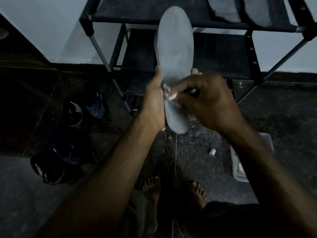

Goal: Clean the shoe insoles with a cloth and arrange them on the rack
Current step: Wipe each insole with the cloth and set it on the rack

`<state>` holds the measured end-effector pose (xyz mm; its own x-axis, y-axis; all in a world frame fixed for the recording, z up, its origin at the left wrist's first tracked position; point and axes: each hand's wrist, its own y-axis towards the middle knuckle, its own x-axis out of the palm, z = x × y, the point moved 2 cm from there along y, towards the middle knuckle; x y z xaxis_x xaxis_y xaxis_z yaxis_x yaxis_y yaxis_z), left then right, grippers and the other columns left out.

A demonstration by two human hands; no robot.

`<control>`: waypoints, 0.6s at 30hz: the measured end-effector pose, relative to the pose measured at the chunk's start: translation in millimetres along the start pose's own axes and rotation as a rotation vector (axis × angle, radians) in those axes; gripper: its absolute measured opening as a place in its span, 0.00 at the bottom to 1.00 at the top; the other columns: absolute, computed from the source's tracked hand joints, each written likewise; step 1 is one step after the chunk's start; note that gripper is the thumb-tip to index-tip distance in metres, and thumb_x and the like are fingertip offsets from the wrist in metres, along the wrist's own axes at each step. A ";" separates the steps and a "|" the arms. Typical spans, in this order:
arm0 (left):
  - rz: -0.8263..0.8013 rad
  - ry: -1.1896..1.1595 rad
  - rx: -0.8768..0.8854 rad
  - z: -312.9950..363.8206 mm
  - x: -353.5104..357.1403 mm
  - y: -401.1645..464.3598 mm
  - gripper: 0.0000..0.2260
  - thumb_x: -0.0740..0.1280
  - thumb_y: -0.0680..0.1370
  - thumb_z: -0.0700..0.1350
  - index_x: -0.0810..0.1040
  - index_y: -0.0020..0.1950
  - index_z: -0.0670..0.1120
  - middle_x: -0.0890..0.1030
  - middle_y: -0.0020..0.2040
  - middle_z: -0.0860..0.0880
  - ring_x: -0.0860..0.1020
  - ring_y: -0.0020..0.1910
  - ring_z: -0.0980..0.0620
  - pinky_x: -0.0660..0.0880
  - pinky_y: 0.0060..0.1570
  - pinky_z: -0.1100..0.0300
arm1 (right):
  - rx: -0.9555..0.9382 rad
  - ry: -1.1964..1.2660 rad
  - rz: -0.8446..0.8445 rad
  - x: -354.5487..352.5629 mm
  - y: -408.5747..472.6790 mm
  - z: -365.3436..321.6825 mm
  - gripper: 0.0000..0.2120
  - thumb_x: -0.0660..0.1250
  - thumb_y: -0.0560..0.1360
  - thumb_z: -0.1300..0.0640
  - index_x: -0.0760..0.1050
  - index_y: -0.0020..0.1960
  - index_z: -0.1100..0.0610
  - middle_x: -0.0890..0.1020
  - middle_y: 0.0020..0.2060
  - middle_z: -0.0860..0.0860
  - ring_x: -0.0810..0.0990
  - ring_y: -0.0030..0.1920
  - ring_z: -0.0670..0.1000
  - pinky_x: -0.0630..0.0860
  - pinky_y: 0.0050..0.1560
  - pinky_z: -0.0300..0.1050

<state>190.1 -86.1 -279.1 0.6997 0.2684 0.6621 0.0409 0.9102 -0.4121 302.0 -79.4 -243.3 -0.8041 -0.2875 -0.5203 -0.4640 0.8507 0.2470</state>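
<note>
A long grey insole (174, 47) stands upright in front of me, toe end up, before the black shoe rack (109, 18). My left hand (154, 102) grips the insole's lower half from the left and behind, fingertips showing at its right edge. My right hand (207, 102) pinches a small pale crumpled cloth (169, 95) and presses it on the insole's middle. Two more grey insoles (240, 9) lie on the rack's top shelf at the right.
Two dark sneakers (93, 100) (51, 167) with white stripes lie on the dark floor at the left. A clear plastic tub (240, 169) and a small white roll (212, 152) sit on the floor at the right. My bare feet (171, 191) are below. A pale wall stands behind the rack.
</note>
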 end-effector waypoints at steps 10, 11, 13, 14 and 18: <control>-0.081 0.018 0.055 -9.0 -0.8 5.5 0.25 0.50 0.83 0.57 0.74 0.64 0.39 0.76 0.58 0.39 0.72 0.61 0.41 0.63 0.71 0.46 | 0.067 -0.060 0.326 -12.0 1.4 25.4 0.04 0.72 0.74 0.62 0.83 0.49 0.59 0.84 0.45 0.50 0.83 0.44 0.42 0.81 0.46 0.39; -0.078 0.025 0.058 -8.2 -1.0 5.7 0.25 0.50 0.83 0.57 0.73 0.64 0.39 0.77 0.58 0.38 0.72 0.61 0.41 0.64 0.70 0.46 | 0.065 -0.058 0.314 -11.2 1.3 24.7 0.04 0.72 0.74 0.63 0.83 0.48 0.59 0.84 0.44 0.49 0.83 0.44 0.42 0.81 0.46 0.39; -0.070 0.057 0.047 -6.2 -1.1 5.2 0.27 0.49 0.83 0.58 0.71 0.67 0.37 0.78 0.60 0.36 0.76 0.58 0.42 0.70 0.65 0.49 | 0.043 -0.021 0.213 -5.8 0.4 16.0 0.03 0.72 0.74 0.63 0.84 0.46 0.58 0.84 0.42 0.48 0.83 0.42 0.41 0.80 0.45 0.36; -0.067 0.056 0.044 -5.0 -2.1 5.1 0.28 0.49 0.83 0.58 0.69 0.69 0.37 0.77 0.62 0.35 0.77 0.57 0.43 0.72 0.64 0.50 | 0.029 -0.004 0.138 -1.8 0.1 10.4 0.03 0.72 0.73 0.63 0.84 0.46 0.57 0.84 0.40 0.47 0.83 0.41 0.41 0.79 0.44 0.34; -0.102 -0.041 0.031 -5.8 -3.3 6.1 0.28 0.50 0.83 0.59 0.74 0.62 0.37 0.79 0.58 0.38 0.76 0.61 0.42 0.69 0.67 0.48 | 0.020 0.000 0.089 1.4 1.6 7.5 0.05 0.72 0.73 0.63 0.84 0.47 0.56 0.84 0.42 0.44 0.82 0.43 0.38 0.77 0.46 0.30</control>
<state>192.1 -83.2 -287.4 0.6631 0.1859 0.7251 0.0876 0.9428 -0.3218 302.9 -75.2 -249.8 -0.8417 -0.2107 -0.4971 -0.3834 0.8815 0.2756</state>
